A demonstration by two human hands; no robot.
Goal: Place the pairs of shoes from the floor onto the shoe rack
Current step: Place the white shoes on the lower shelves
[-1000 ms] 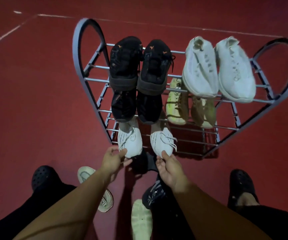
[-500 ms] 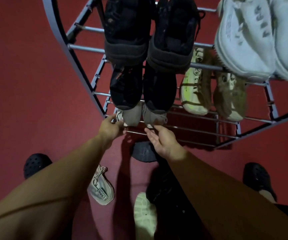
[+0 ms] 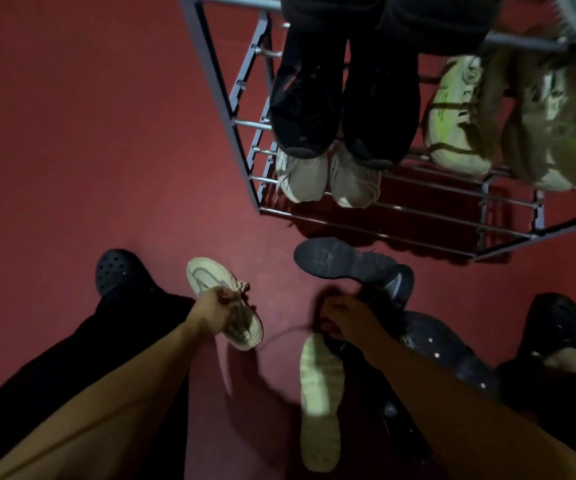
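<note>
The metal shoe rack [image 3: 418,216] stands ahead on the red floor. A white pair [image 3: 328,178] sits on its lowest shelf, a black pair [image 3: 342,98] above it, a yellow-green pair [image 3: 501,123] to the right. My left hand [image 3: 215,311] grips a pale cream sneaker [image 3: 224,303] on the floor at its laces. My right hand [image 3: 342,317] is curled on a dark shoe [image 3: 431,344]; the motion blur hides the exact grip. The cream sneaker's mate [image 3: 319,400] lies sole up below that hand. Another black shoe [image 3: 352,266] lies sole up near the rack.
My feet in black perforated clogs stand on either side, the left clog [image 3: 120,271] and the right clog [image 3: 556,327]. The rack's lowest shelf [image 3: 452,202] has bare bars to the right of the white pair. Open red floor [image 3: 89,133] spreads to the left.
Both hands have left the white pair on the lowest shelf and dropped back to the floor. The left hand now grips the cream sneaker and the right hand a dark shoe. The camera tilted down.
</note>
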